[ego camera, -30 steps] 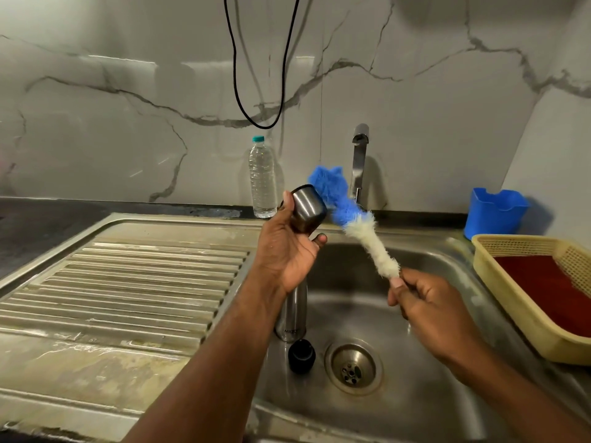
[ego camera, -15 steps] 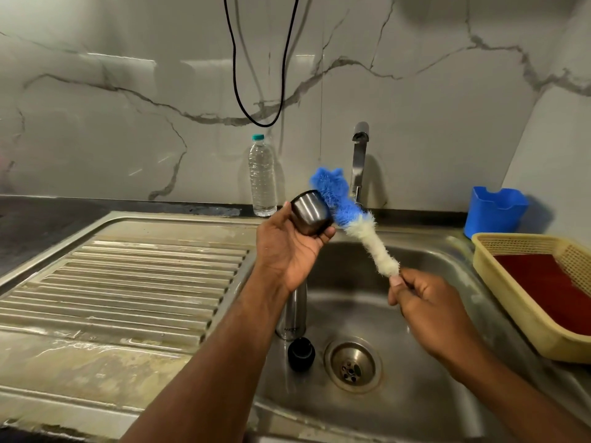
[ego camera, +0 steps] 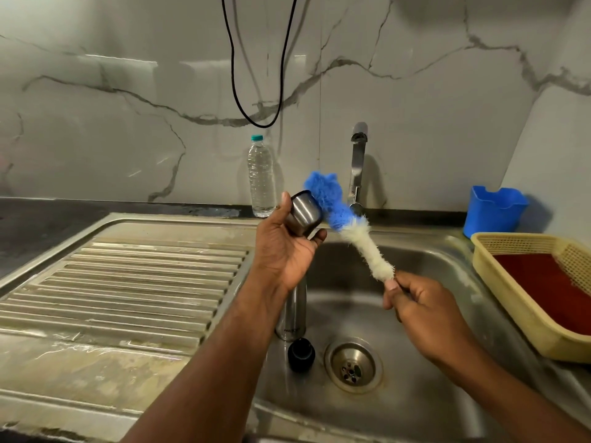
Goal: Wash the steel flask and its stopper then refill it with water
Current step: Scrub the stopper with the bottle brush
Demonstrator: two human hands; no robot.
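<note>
Left hand (ego camera: 284, 251) grasping steel cap (ego camera: 302, 213), tilted nearer bottle brush (ego camera: 348, 228) gripped by right hand (ego camera: 425, 311); scrubbing imminent.

We see open room over the drainboard (ego camera: 128, 282) and the right half of the sink (ego camera: 447, 362). The flask (ego camera: 292, 314) and stopper (ego camera: 300, 354) stand by the drain (ego camera: 353, 367); the tap (ego camera: 358, 164) and basket (ego camera: 537, 292) hem the back and right.
</note>
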